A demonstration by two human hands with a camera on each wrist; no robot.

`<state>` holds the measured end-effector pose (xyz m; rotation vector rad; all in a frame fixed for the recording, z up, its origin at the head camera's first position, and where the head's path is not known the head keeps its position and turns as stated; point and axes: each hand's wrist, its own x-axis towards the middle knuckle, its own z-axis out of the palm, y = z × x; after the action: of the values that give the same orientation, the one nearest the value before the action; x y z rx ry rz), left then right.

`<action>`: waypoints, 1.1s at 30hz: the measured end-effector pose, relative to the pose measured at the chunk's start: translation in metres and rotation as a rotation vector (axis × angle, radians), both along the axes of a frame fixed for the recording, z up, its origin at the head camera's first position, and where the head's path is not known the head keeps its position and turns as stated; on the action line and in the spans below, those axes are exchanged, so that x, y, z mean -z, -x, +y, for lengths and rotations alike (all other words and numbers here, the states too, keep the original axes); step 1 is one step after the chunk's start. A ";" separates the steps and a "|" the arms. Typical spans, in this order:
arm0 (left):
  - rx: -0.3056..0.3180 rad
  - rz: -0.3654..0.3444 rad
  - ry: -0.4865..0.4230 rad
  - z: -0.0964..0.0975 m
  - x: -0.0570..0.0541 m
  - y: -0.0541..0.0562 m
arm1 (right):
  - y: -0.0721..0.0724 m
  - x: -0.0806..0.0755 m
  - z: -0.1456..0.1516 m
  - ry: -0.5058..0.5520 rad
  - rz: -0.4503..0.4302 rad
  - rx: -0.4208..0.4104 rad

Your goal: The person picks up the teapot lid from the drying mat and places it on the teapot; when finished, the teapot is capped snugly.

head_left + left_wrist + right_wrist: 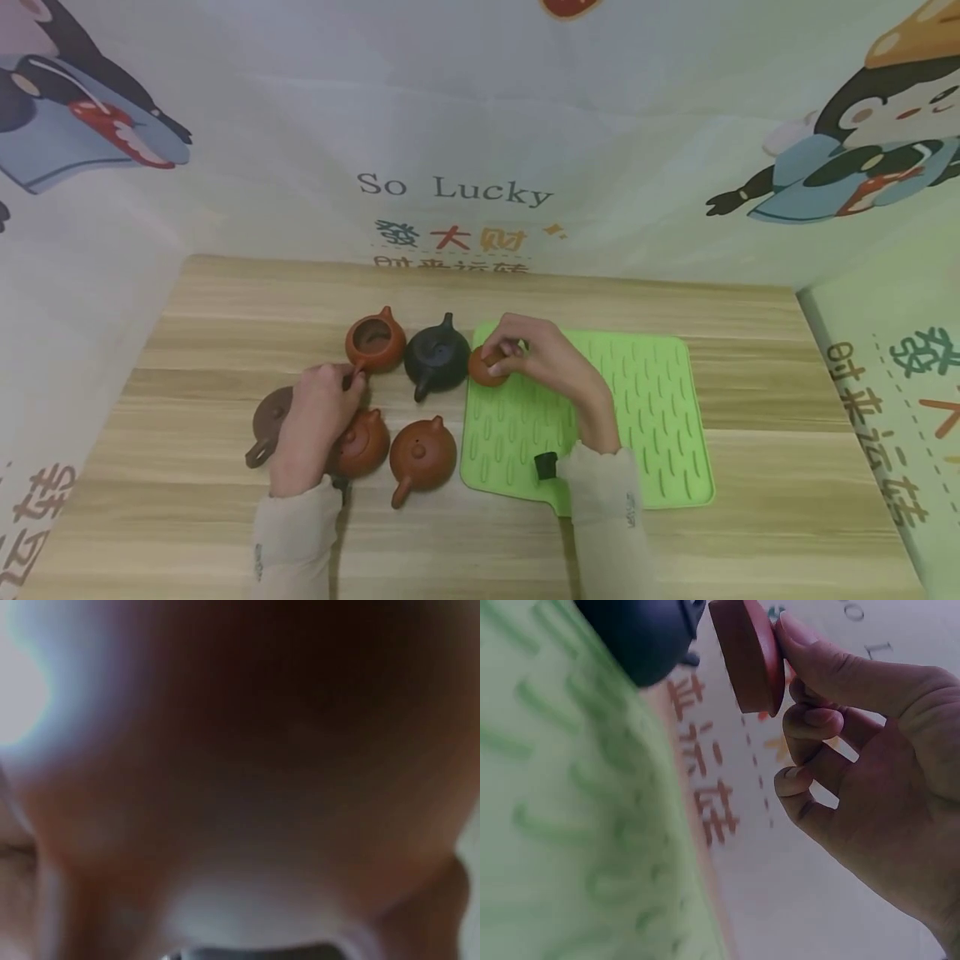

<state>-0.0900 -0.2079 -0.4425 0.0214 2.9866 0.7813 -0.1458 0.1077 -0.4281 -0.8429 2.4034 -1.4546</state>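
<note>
In the head view my left hand (315, 421) pinches the handle of a reddish-brown teapot (395, 350) whose top is uncovered, its dark inside showing. My right hand (543, 354) holds a small reddish-brown teapot lid (486, 371) above the left edge of a green mat. Seen from the right wrist, the lid (742, 660) is tilted on edge between thumb and fingers, apart from the black teapot (641, 637). That black teapot has its lid on and stands between the two hands. Blurred skin fills most of the left wrist view.
Two reddish-brown lidded teapots, one at the front (423, 454) and one partly behind my left wrist (365, 446), stand on the wooden table (780, 392). A grey-brown teapot (270, 417) is at the left. The ridged green mat (660, 417) lies on the right.
</note>
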 end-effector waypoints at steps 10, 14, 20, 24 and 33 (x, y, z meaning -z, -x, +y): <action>-0.019 -0.023 0.005 -0.002 0.004 -0.001 | 0.022 -0.011 -0.041 -0.013 -0.036 -0.078; -0.024 -0.034 0.003 -0.003 0.003 -0.002 | 0.031 -0.015 -0.060 -0.028 -0.052 -0.121; -0.020 -0.039 0.002 -0.004 0.004 0.000 | 0.041 -0.020 -0.086 -0.072 -0.071 -0.157; -0.014 -0.035 0.001 -0.004 0.002 0.001 | 0.049 -0.024 -0.100 -0.103 -0.039 -0.162; 0.010 0.034 -0.016 -0.013 0.030 0.009 | 0.061 -0.021 -0.124 -0.154 -0.028 -0.139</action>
<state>-0.0995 -0.2211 -0.4723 0.0503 3.0094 0.8122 -0.2068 -0.0163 -0.4071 -0.9253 2.3488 -1.2061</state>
